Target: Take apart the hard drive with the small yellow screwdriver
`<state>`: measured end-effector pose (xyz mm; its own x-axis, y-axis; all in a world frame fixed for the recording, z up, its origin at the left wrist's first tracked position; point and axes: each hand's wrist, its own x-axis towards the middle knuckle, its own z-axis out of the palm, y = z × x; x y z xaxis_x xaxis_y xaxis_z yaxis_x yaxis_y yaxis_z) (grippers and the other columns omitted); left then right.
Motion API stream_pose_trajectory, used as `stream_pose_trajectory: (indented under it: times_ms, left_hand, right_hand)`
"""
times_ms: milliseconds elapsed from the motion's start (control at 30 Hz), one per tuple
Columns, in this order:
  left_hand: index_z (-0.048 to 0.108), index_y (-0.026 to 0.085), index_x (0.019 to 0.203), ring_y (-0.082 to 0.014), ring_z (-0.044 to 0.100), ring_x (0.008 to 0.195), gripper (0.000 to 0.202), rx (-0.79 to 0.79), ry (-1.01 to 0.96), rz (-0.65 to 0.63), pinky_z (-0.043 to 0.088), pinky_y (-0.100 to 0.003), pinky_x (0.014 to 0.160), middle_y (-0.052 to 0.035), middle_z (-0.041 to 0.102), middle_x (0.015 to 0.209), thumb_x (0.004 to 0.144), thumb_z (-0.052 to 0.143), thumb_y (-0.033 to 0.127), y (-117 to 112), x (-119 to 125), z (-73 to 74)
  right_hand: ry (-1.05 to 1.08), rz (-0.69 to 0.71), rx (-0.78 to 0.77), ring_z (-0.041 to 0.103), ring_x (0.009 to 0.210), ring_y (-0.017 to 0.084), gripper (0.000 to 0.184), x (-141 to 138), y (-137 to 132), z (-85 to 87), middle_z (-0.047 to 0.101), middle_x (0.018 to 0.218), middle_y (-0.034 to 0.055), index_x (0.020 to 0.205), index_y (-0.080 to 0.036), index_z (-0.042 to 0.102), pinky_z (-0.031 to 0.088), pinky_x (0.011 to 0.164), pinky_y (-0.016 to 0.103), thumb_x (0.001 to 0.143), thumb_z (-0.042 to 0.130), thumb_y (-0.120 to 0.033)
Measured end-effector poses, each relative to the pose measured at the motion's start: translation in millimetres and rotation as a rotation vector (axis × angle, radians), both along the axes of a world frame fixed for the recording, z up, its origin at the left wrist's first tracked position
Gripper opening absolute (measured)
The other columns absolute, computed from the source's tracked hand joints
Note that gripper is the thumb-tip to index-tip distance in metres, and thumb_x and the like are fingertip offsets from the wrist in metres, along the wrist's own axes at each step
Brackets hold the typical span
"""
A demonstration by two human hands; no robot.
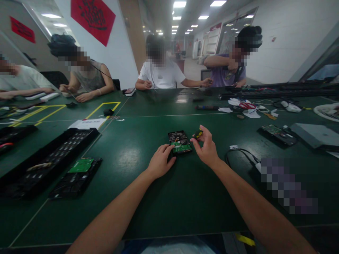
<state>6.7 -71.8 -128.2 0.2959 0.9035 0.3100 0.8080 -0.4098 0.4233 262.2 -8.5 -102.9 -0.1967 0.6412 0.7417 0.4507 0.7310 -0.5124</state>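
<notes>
A hard drive (180,141) lies on the green table in front of me, its green circuit board at the near end. My left hand (161,160) grips its near left corner, fingers on the edge and thumb bent at the table side. Just right of the drive, my right hand (206,145) is raised and pinches a screwdriver (198,134) with a black and yellow handle. The screwdriver's tip cannot be made out.
Left of me lie a long black tray (53,158) and further hard drives (82,165). On the right are another drive (278,135), a grey metal box (315,135), a black cable (241,150) and a blurred object. Several people sit across the table (148,123).
</notes>
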Motion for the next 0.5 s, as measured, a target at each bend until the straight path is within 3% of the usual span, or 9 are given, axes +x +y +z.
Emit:
stream_pose_trajectory:
  times_ms: [167,333,500]
  left_hand:
    - [0.045,0.024,0.152,-0.0317,0.048,0.142,0.058,-0.001,0.004,0.000,0.043,-0.053,0.117,-0.0145,0.053,0.148,0.098,0.060,0.036,0.6,-0.8,-2.5]
    - [0.047,0.024,0.151,-0.0316,0.048,0.142,0.057,0.015,-0.003,0.007,0.043,-0.053,0.118,-0.0143,0.054,0.148,0.098,0.061,0.035,0.9,-0.6,-3.4]
    - [0.047,0.023,0.151,-0.0318,0.048,0.142,0.057,0.006,0.002,0.004,0.043,-0.051,0.118,-0.0148,0.054,0.147,0.098,0.060,0.037,0.9,-1.1,-2.1]
  right_hand:
    - [-0.056,-0.043,0.051,0.076,0.094,0.025,0.071,0.5,1.6,-2.4,0.055,0.151,0.0141,0.160,-0.033,0.029,0.067,0.087,0.050,0.099,0.066,-0.037]
    - [-0.027,0.020,-0.049,0.075,0.109,0.026,0.070,1.1,-0.5,2.4,0.053,0.155,0.0131,0.163,-0.034,0.023,0.063,0.099,0.051,0.103,0.060,-0.034]
    - [0.002,0.062,-0.093,0.077,0.103,0.024,0.065,-0.3,-2.8,4.1,0.061,0.146,0.0115,0.164,-0.034,0.020,0.063,0.100,0.051,0.106,0.051,-0.031]
